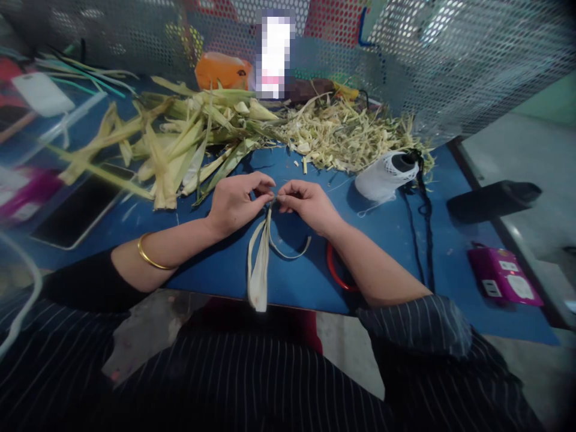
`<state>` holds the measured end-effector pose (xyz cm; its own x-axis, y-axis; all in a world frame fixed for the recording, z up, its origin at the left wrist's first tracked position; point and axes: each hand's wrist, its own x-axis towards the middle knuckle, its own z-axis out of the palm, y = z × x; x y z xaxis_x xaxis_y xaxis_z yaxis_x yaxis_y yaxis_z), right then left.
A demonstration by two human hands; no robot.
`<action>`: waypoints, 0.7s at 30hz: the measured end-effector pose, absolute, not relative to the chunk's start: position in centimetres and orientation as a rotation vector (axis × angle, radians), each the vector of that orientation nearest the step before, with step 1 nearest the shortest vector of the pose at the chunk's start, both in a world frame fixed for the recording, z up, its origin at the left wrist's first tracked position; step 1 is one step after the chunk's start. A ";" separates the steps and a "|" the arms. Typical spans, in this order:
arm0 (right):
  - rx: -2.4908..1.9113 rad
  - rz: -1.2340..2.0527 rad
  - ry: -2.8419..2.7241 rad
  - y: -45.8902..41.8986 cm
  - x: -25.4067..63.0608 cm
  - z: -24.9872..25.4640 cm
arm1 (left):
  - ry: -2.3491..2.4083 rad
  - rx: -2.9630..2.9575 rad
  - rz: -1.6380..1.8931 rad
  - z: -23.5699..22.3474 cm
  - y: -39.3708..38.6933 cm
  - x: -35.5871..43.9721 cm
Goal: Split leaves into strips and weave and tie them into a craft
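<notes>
My left hand (243,201) pinches the top of a pale dried corn husk (260,270), whose folded strips hang down past the table's front edge. My right hand (306,201) is closed in a pinch right beside the left fingertips, at the husk's top end. What lies between its fingers is too small to make out. From the pinched end a narrow curled strip (292,256) bends away to the right over the blue tabletop (288,282). Partly hidden under my right forearm is a red curved handle (335,273).
Whole husks (180,144) lie behind my left hand, and a heap of shredded husk (346,135) lies at the back right. A white netted thread cone (382,177), black cords (423,222), a dark cylinder (495,200) and a purple box (504,276) stand rightward. A phone (85,207) lies left.
</notes>
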<state>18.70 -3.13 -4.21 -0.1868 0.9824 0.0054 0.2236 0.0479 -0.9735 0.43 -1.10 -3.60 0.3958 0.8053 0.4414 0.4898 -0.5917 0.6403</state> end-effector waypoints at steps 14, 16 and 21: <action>-1.464 1.506 -1.631 -3.3 21.6 -2.3 | 1.106 2.348 0.798 -2.4 -0.3 -1.0; -1.470 1.515 -1.673 -3.3 22.1 -2.3 | 1.104 2.420 0.714 -2.1 0.0 -1.3; -1.489 1.530 -1.723 -3.5 23.2 -2.4 | 1.127 2.561 0.618 -2.2 0.6 -1.8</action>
<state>23.23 -3.52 -2.37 -0.3554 0.8714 -0.3382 0.4388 -0.1640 -0.8835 -1.83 0.62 -2.21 0.6055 0.7484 0.2709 0.6307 -0.6588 0.4101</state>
